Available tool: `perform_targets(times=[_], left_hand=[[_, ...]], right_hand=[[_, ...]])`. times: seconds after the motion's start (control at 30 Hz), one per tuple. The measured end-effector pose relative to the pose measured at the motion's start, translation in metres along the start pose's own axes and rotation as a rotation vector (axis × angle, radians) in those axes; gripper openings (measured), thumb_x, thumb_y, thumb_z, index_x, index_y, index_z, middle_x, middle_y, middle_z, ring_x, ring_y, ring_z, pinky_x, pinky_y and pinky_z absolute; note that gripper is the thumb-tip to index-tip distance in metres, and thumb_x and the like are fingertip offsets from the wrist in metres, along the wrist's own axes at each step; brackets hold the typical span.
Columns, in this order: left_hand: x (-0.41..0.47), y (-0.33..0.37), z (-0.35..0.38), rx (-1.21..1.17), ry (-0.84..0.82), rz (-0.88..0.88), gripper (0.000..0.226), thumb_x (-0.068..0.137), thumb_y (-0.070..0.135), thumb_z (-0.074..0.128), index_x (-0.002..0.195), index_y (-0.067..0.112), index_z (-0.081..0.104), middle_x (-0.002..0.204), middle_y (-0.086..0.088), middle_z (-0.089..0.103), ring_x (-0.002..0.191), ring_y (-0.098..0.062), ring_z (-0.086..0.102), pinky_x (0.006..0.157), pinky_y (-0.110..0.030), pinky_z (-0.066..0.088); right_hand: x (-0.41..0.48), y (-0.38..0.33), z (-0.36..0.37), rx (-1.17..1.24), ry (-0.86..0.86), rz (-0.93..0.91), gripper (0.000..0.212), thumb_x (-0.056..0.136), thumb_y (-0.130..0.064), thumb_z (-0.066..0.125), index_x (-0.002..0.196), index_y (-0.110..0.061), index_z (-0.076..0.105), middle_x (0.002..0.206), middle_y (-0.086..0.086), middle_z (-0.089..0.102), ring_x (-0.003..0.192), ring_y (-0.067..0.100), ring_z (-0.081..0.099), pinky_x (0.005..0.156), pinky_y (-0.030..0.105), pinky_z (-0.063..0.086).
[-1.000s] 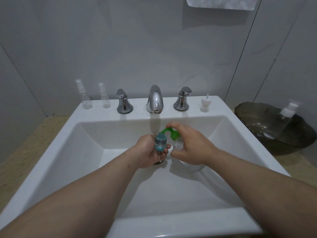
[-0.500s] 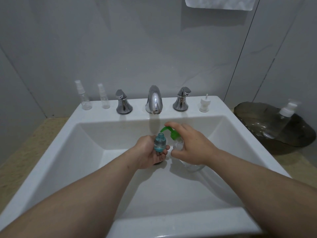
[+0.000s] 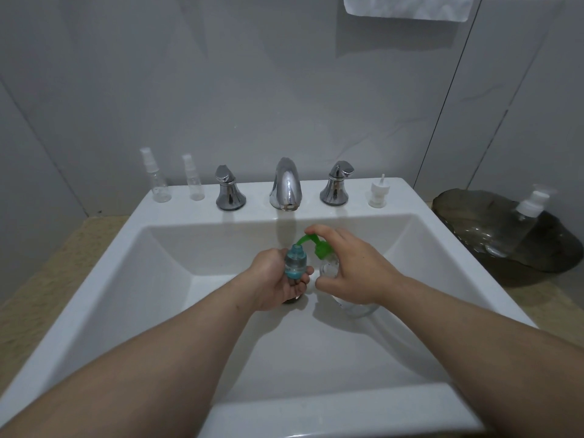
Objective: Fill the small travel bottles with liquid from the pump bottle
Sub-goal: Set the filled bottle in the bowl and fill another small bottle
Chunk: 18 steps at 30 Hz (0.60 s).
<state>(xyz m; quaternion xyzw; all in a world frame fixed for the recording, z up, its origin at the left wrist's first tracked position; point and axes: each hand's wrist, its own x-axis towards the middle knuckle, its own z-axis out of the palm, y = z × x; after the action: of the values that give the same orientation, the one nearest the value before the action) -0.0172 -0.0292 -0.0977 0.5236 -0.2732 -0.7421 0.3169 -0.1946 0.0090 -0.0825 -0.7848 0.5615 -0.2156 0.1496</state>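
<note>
Holding as before, the left hand (image 3: pixel 273 281) grips the teal travel bottle (image 3: pixel 295 261) over the sink (image 3: pixel 136 279), at nine o'clock of the pump bottle (image 3: pixel 358 308), mouth under the green spout (image 3: pixel 308 239). The right hand (image 3: pixel 355 270) clasps that bottle, forefinger on top, so filling likely continues; no writing is legible.

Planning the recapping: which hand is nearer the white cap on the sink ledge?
Right. The right hand, gripping the green pump bottle, is in front of the white cap, slightly left; the left hand, holding the blue travel bottle, is farther left.
</note>
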Motion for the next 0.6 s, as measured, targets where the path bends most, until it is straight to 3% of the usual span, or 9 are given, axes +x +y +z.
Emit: perform_targets(times=[0.6], left_hand=[[0.0023, 0.0001, -0.001, 0.004, -0.004, -0.005, 0.032, 0.109, 0.026, 0.033, 0.106, 0.005, 0.057, 0.082, -0.017, 0.065, 0.056, -0.02, 0.053, 0.058, -0.027, 0.046]], right_hand=[[0.0003, -0.0002, 0.0014, 0.017, 0.008, 0.003, 0.081, 0.06, -0.06, 0.052, 0.138, -0.048, 0.034, 0.12, -0.006, 0.055, 0.103, 0.018, 0.057, 0.09, 0.04, 0.054]])
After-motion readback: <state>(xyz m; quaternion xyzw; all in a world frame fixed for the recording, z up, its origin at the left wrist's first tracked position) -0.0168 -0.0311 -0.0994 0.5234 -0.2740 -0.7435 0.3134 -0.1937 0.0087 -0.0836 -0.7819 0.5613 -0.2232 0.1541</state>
